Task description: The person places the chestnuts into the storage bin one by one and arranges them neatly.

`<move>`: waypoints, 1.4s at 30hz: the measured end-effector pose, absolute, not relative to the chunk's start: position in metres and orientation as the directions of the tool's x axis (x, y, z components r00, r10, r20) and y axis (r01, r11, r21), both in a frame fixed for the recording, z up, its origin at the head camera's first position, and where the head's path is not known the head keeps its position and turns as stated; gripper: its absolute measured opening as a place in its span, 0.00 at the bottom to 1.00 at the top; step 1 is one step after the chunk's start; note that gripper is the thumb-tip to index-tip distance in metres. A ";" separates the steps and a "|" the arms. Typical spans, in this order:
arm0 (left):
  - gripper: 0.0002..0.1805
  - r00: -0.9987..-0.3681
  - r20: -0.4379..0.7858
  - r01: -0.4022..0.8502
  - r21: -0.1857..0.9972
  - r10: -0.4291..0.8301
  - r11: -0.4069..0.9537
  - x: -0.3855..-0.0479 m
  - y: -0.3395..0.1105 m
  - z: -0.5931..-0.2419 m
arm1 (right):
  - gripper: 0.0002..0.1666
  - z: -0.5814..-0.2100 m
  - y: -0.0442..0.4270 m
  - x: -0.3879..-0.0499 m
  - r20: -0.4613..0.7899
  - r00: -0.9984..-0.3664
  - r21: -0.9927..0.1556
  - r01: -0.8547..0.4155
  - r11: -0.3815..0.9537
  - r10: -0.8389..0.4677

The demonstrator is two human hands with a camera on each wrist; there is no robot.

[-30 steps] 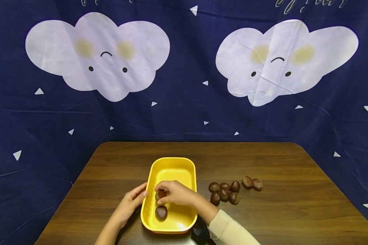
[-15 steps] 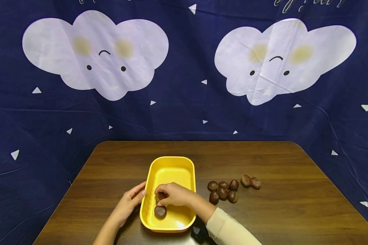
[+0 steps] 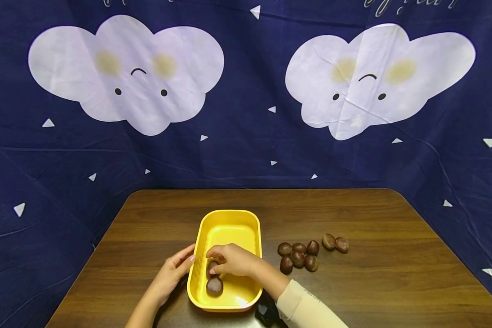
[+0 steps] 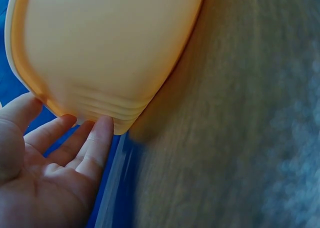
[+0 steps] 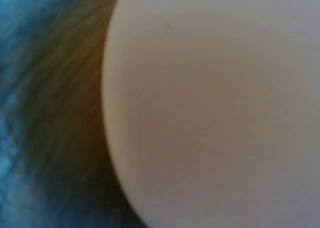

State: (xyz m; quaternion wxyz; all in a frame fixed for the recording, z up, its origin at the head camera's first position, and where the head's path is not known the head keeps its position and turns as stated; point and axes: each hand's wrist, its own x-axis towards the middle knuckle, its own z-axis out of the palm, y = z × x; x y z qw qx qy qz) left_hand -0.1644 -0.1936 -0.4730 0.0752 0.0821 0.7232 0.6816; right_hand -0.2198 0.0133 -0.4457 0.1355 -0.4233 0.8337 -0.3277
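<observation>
A yellow rectangular box (image 3: 229,306) stands on the table. In the left wrist view the fingertips of my left hand (image 4: 65,163) touch the end of the box (image 4: 115,48), fingers fairly straight; in the head view that hand (image 3: 170,277) is at its left side. My right hand (image 3: 235,262) reaches inside, thumb and fingers curved round a brown chestnut (image 3: 211,269), which they partly hide. Just below it a second chestnut (image 3: 215,287) lies on the box floor. The right wrist view shows only the blurred box wall (image 5: 200,113), no hand.
Several chestnuts (image 3: 298,258) lie in a cluster on the wooden table (image 3: 377,282) right of the box, with a touching pair (image 3: 342,244) farther right. A dark object (image 3: 266,312) is under the right forearm. A blue cloth with clouds hangs behind.
The chestnut at my right fingers has shifted slightly left within the box and shows more below the fingers than half a second ago. My left hand keeps its place at the box.
</observation>
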 end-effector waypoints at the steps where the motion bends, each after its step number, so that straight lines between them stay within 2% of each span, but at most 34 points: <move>1: 0.28 -0.976 -0.004 0.008 0.998 0.217 0.055 -0.164 -0.193 -0.473 | 0.19 -0.446 0.014 -0.220 0.061 -0.610 -0.669 -0.613 0.421 -0.790; 14: 0.27 -0.979 0.000 0.015 0.997 0.204 0.070 -0.166 -0.193 -0.475 | 0.23 -0.437 0.024 -0.222 0.303 -0.600 -0.703 -0.666 0.252 -0.741; 27: 0.28 -0.981 -0.015 0.000 0.997 0.194 0.076 -0.164 -0.193 -0.473 | 0.30 -0.425 0.062 -0.223 0.337 -0.684 -0.761 -0.603 0.241 -0.647; 42: 0.28 -0.979 -0.006 0.009 0.997 0.205 0.071 -0.164 -0.192 -0.473 | 0.32 -0.439 0.126 -0.223 0.403 -0.742 -0.736 -0.611 0.292 -0.536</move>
